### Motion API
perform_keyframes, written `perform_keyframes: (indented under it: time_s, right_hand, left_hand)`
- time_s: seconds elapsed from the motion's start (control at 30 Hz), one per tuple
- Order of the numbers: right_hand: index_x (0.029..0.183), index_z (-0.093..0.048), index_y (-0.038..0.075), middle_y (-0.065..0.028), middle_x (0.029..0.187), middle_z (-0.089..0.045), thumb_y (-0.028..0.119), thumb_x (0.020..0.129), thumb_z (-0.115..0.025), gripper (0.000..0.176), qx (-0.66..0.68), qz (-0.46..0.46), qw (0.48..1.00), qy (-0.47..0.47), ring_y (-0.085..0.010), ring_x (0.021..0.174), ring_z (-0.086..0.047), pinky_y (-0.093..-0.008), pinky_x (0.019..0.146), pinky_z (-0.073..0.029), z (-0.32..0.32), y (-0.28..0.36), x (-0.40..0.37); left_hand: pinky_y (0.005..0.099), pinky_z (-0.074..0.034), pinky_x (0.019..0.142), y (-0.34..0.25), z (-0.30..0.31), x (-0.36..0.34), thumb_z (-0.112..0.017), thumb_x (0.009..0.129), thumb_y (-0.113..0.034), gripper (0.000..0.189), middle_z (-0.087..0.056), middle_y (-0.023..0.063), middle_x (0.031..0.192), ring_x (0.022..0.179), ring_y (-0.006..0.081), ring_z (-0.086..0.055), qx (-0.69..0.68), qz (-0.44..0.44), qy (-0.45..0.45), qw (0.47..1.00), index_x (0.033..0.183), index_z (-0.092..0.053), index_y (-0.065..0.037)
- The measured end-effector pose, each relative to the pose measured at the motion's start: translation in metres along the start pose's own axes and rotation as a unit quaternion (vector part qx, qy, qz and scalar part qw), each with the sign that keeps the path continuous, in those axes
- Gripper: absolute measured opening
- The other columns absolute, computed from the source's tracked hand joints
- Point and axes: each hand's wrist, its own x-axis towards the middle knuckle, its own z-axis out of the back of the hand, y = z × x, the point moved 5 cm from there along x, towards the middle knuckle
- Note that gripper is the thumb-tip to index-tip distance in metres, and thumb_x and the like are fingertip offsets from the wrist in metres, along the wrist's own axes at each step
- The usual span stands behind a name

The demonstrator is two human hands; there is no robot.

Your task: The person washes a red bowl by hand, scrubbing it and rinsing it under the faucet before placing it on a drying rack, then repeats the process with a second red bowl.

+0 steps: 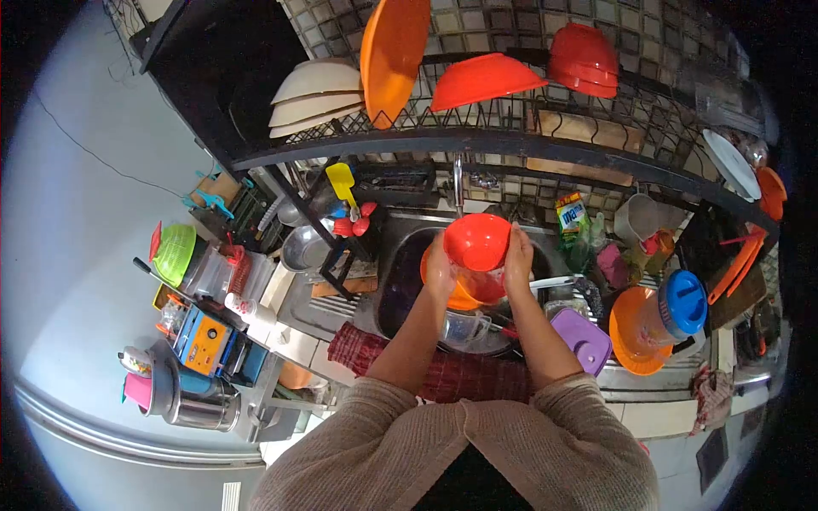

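There is one view only, from the person's head. It looks steeply down and a little forward over the sink (396, 289), very wide. The left hand (439, 272) and right hand (517, 255) on the bowl (477, 241) are near; the dish rack (511, 140) lies farther, at the top.

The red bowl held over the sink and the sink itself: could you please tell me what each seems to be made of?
Red bowl: likely plastic, judging by its uniform bright colour and soft sheen. Sink: probably stainless steel, given its grey metallic rim, though the basin is too dark to be sure.
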Motion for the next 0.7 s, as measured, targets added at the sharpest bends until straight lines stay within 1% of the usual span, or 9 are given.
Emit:
perform_keyframes:
  time_s: [0.07,0.17,0.23,0.27,0.33,0.4,0.47,0.57,0.7]
  right_hand:
    - [0.079,-0.059,0.004,0.0010,0.074,-0.055,0.038,0.096,-0.047,0.040,0.007,-0.002,1.000,0.007,-0.0079,0.071,-0.047,-0.0249,0.067,-0.041,-0.005,-0.006,0.000]
    - [0.077,-0.058,0.004,0.0013,0.074,-0.055,0.038,0.096,-0.048,0.040,-0.011,0.010,1.000,-0.006,-0.0082,0.070,-0.047,-0.0246,0.067,-0.040,-0.011,-0.011,0.000]
    - [0.093,-0.061,0.003,-0.0009,0.087,-0.061,0.037,0.096,-0.048,0.036,-0.033,0.003,0.999,0.028,-0.0087,0.081,-0.053,-0.0237,0.076,-0.043,-0.016,-0.012,-0.002]
    - [0.093,-0.061,0.003,-0.0009,0.087,-0.061,0.037,0.096,-0.048,0.036,-0.034,0.002,0.999,0.030,-0.0087,0.081,-0.053,-0.0237,0.076,-0.043,-0.019,-0.013,-0.003]
    - [0.078,-0.058,0.004,0.0015,0.075,-0.055,0.038,0.095,-0.049,0.039,-0.017,0.017,1.000,0.006,-0.0080,0.072,-0.047,-0.0241,0.068,-0.040,-0.028,-0.005,-0.009]
    - [0.078,-0.058,0.004,0.0016,0.075,-0.055,0.038,0.095,-0.049,0.039,-0.012,0.009,1.000,0.022,-0.0078,0.072,-0.047,-0.0240,0.069,-0.040,-0.032,-0.008,-0.009]
    - [0.079,-0.058,0.004,0.0017,0.075,-0.055,0.038,0.095,-0.049,0.039,-0.008,0.001,0.999,0.039,-0.0077,0.072,-0.047,-0.0239,0.069,-0.040,-0.036,-0.013,-0.009]
    - [0.079,-0.058,0.004,0.0021,0.074,-0.055,0.037,0.096,-0.049,0.038,0.001,0.003,0.999,0.047,-0.0074,0.072,-0.047,-0.0233,0.068,-0.040,-0.043,-0.014,-0.011]
    - [0.081,-0.059,0.003,0.0015,0.077,-0.056,0.036,0.096,-0.049,0.037,-0.001,0.000,0.997,0.072,-0.0072,0.073,-0.048,-0.0235,0.068,-0.041,-0.054,-0.013,-0.013]
  left_hand:
    - [0.0359,-0.047,0.089,0.000,0.010,0.011,-0.036,0.096,-0.037,0.040,-0.063,0.0068,0.113,0.104,0.0207,-0.059,-0.009,-0.028,0.052,0.998,0.115,-0.056,-0.007]
    - [0.0349,-0.047,0.089,-0.011,0.007,-0.003,-0.037,0.096,-0.037,0.040,-0.062,0.0066,0.113,0.104,0.0204,-0.059,-0.022,-0.029,0.043,0.998,0.115,-0.056,-0.007]
    - [0.0349,-0.047,0.089,-0.017,0.011,-0.006,-0.037,0.096,-0.037,0.040,-0.062,0.0067,0.114,0.104,0.0208,-0.059,-0.023,-0.036,0.030,0.999,0.115,-0.056,-0.007]
    - [0.0349,-0.046,0.090,-0.019,0.013,-0.007,-0.037,0.096,-0.037,0.040,-0.062,0.0068,0.114,0.104,0.0211,-0.059,-0.022,-0.040,0.020,0.999,0.115,-0.056,-0.007]
    - [0.0352,-0.046,0.090,-0.023,0.015,-0.010,-0.037,0.097,-0.036,0.040,-0.063,0.0074,0.111,0.102,0.0212,-0.060,-0.039,-0.040,0.029,0.998,0.113,-0.056,-0.006]
    - [0.0356,-0.046,0.091,-0.029,0.013,-0.015,-0.038,0.097,-0.036,0.040,-0.063,0.0080,0.109,0.099,0.0213,-0.061,-0.057,-0.040,0.037,0.997,0.112,-0.057,-0.004]
    - [0.0347,-0.047,0.088,-0.035,0.011,-0.022,-0.039,0.097,-0.036,0.040,-0.064,0.0080,0.107,0.098,0.0208,-0.061,-0.061,-0.038,0.027,0.997,0.112,-0.056,-0.004]
    - [0.0334,-0.049,0.085,-0.034,0.028,-0.013,-0.040,0.096,-0.037,0.039,-0.064,0.0081,0.106,0.098,0.0204,-0.062,-0.071,-0.044,-0.003,0.996,0.111,-0.056,-0.005]
    - [0.0318,-0.050,0.083,-0.037,0.044,-0.006,-0.040,0.097,-0.037,0.038,-0.064,0.0078,0.105,0.097,0.0202,-0.062,-0.061,-0.047,-0.022,0.997,0.109,-0.057,-0.006]
